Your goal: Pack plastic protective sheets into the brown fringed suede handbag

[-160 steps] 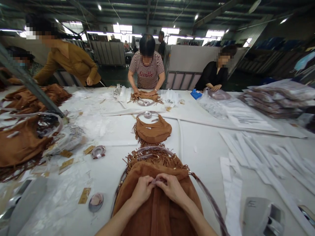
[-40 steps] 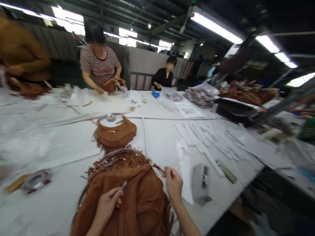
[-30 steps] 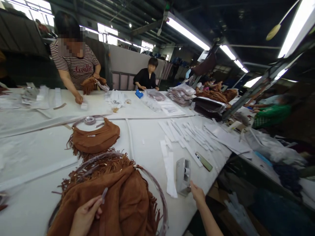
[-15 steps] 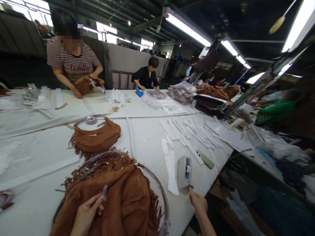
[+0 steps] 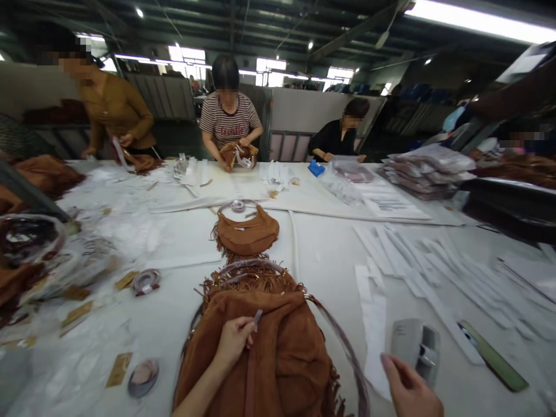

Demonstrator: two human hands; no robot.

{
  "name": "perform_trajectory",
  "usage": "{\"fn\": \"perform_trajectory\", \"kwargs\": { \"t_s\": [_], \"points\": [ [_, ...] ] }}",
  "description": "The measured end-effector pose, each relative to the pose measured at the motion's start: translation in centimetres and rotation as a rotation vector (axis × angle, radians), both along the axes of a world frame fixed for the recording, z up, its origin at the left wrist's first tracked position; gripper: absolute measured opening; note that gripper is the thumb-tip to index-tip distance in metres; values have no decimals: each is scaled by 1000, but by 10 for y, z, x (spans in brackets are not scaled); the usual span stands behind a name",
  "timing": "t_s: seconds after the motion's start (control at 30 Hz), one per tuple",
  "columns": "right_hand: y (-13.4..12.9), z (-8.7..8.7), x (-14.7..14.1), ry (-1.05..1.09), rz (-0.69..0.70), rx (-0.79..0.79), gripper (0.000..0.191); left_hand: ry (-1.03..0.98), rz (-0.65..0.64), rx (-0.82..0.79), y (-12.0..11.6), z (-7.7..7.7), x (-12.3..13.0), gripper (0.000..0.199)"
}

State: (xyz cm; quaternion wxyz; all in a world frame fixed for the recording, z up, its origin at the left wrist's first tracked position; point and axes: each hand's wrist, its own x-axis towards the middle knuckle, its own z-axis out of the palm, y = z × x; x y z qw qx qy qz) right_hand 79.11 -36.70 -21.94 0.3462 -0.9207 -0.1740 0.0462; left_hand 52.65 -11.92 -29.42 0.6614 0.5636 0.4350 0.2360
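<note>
My left hand [image 5: 237,343] is pinched on a small translucent strip [image 5: 258,319] over a large brown suede bag [image 5: 286,347] with fringe and a wrapped handle. At the lower right, my right hand [image 5: 410,385] has its fingers close together; anything between the fingertips is too small to make out. It is in front of the grey tape dispenser [image 5: 412,341]. A smaller brown fringed bag [image 5: 249,231] lies beyond the large one.
White paper strips [image 5: 403,260] and a green-cased phone [image 5: 495,356] lie on the right. Plastic wrap, tags [image 5: 118,369] and a tape roll [image 5: 146,282] are on the left. Across the table [image 5: 321,284], several people handle bags; stacked bagged items [image 5: 428,168] are at the back right.
The view has turned left, bringing more of the left side into sight. My right hand has moved back from the dispenser's front end to beside its body. My left hand keeps its pinch.
</note>
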Motion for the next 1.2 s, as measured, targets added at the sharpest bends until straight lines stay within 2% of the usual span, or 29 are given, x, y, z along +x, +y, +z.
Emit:
{"fn": "perform_trajectory", "kwargs": {
  "t_s": [0.07,0.13,0.17,0.23,0.3,0.43,0.53,0.67,0.87,0.97,1.07,1.2],
  "points": [
    [56,16,-43,98,383,137,38,5,15,19,-2,-3,1,41],
    [104,22,-88,193,690,163,33,15,19,49,-4,-4,1,38],
    [123,20,-107,219,790,155,31,17,19,68,-4,-4,1,36],
    [151,11,-136,245,896,140,30,10,17,104,-4,-2,0,34],
    [167,-1,-148,230,922,126,30,-9,12,131,-3,0,0,32],
    [180,-15,-148,120,922,45,31,-35,3,172,-1,0,0,31],
    [183,-16,-147,59,917,-30,31,-27,-1,194,-1,0,0,30],
    [189,-17,-149,59,842,-93,28,0,-14,228,-1,4,-2,27],
    [197,-17,-147,91,748,-83,19,-15,-116,242,2,17,-9,25],
    [194,-17,-146,102,785,-51,18,-43,-149,243,5,19,-12,28],
    [189,-19,-146,142,829,5,22,-60,-126,185,5,14,-8,29],
    [186,-22,-145,172,859,32,25,-143,5,52,2,8,-2,20]
  ]
}}
